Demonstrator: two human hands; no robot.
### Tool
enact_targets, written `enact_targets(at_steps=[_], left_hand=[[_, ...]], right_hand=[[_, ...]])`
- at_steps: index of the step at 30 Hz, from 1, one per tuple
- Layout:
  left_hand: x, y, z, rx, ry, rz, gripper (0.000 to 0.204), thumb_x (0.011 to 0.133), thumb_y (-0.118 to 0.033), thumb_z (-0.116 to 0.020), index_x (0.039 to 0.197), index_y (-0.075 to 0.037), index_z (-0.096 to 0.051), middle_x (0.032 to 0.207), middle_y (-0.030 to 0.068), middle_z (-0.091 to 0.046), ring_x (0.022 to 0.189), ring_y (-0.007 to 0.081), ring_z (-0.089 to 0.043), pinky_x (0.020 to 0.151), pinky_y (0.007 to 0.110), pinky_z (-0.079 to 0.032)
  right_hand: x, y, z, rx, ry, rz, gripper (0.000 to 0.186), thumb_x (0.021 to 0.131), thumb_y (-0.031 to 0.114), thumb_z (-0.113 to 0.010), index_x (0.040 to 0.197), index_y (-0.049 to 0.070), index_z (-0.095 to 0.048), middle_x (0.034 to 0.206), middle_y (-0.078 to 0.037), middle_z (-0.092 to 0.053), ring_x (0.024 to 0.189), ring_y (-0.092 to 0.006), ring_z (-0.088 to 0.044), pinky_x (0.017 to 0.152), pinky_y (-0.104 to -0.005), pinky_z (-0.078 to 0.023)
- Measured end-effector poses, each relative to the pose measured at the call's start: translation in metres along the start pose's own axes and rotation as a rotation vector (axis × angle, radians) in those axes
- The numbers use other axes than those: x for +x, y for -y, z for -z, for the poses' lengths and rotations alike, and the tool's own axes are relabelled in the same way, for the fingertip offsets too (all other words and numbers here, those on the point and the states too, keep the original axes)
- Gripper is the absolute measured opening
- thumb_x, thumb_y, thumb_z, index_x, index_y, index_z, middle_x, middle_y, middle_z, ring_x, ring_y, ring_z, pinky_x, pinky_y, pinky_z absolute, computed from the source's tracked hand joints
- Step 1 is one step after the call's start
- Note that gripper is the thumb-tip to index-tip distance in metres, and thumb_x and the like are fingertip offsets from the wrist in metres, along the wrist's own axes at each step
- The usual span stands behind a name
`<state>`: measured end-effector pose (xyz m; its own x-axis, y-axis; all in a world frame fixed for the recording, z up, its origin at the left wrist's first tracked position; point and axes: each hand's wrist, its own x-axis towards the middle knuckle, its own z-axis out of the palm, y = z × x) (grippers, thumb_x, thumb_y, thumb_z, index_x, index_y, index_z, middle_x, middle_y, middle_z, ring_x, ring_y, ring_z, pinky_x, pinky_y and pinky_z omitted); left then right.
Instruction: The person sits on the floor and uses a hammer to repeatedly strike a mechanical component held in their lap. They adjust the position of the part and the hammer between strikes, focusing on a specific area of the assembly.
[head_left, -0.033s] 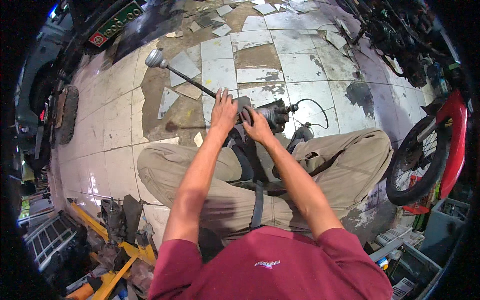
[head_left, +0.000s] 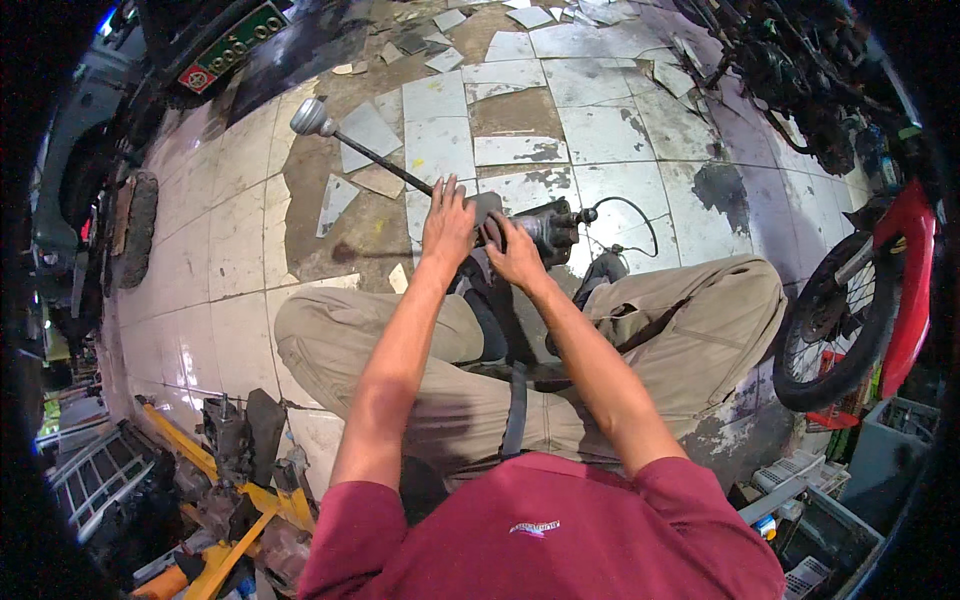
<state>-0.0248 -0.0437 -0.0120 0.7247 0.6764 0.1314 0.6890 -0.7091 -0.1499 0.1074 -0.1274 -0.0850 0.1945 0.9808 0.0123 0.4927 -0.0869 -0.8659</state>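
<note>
A long dark drive shaft (head_left: 385, 164) slants across the floor in front of my crossed legs, with a round grey cup-shaped joint (head_left: 311, 118) at its far left end. Its right end meets a greasy metal housing (head_left: 552, 232) with knobbly ends. My left hand (head_left: 449, 222) is laid over the shaft beside the dark middle part, its fingers long and close together. Right beside it, my right hand (head_left: 514, 252) curls its fingers and thumb on that dark part. What lies under both palms is hidden. A thin black cable (head_left: 651, 228) loops from the housing's right side.
Cracked and loose tiles (head_left: 365, 136) lie ahead on the floor. At right stands a motorcycle wheel (head_left: 838, 325) under a red fender (head_left: 907, 270). Yellow metal bars (head_left: 236, 550) and greasy parts fill the lower left; grey crates (head_left: 828, 525) stand at lower right.
My right fingers have shifted slightly on the dark middle part. My left hand, the shaft and the housing keep their places.
</note>
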Motion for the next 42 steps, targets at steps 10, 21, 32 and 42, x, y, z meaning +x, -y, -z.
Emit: enact_targets(at_steps=[10,21,32,42], left_hand=[[-0.031,-0.008,-0.062,-1.072,-0.386,1.026,0.080,0.076,-0.046,-0.076,0.128,0.004,-0.043,0.125,0.0224,-0.048,0.118,0.0336,-0.046,0.099,0.042,-0.037],[-0.023,-0.005,-0.121,-1.837,-0.074,1.171,0.086,0.079,-0.053,-0.071,0.134,0.003,-0.037,0.116,0.0156,-0.058,0.106,0.0256,-0.058,0.087,0.041,-0.048],[-0.007,0.031,-0.020,-1.588,-0.334,1.063,0.056,0.064,-0.016,-0.088,0.105,0.006,-0.057,0.090,0.0111,-0.064,0.076,0.0191,-0.062,0.070,0.031,-0.051],[0.002,0.040,-0.054,-1.392,-0.449,1.059,0.036,0.069,-0.015,-0.081,0.091,0.001,-0.058,0.082,0.0066,-0.063,0.071,0.0160,-0.060,0.067,0.029,-0.048]], right_hand=[[-0.024,0.023,0.010,-0.075,0.050,-0.173,0.073,0.077,0.018,-0.067,0.144,0.017,-0.037,0.134,-0.037,-0.034,0.112,-0.0520,-0.050,0.094,-0.0490,-0.046],[-0.015,-0.007,-0.009,0.161,-0.048,-0.083,0.061,0.080,0.020,-0.065,0.133,-0.001,-0.045,0.131,-0.025,-0.045,0.124,-0.0387,-0.046,0.103,-0.0406,-0.039],[0.012,0.020,-0.016,0.585,0.063,-0.262,0.060,0.084,0.023,-0.067,0.135,0.000,-0.046,0.108,-0.010,-0.061,0.083,-0.0169,-0.057,0.069,-0.0301,-0.049],[0.011,-0.027,0.034,-0.036,-0.343,-0.121,0.053,0.086,0.019,-0.061,0.132,-0.001,-0.043,0.118,-0.029,-0.055,0.108,-0.0440,-0.055,0.094,-0.0450,-0.044]])
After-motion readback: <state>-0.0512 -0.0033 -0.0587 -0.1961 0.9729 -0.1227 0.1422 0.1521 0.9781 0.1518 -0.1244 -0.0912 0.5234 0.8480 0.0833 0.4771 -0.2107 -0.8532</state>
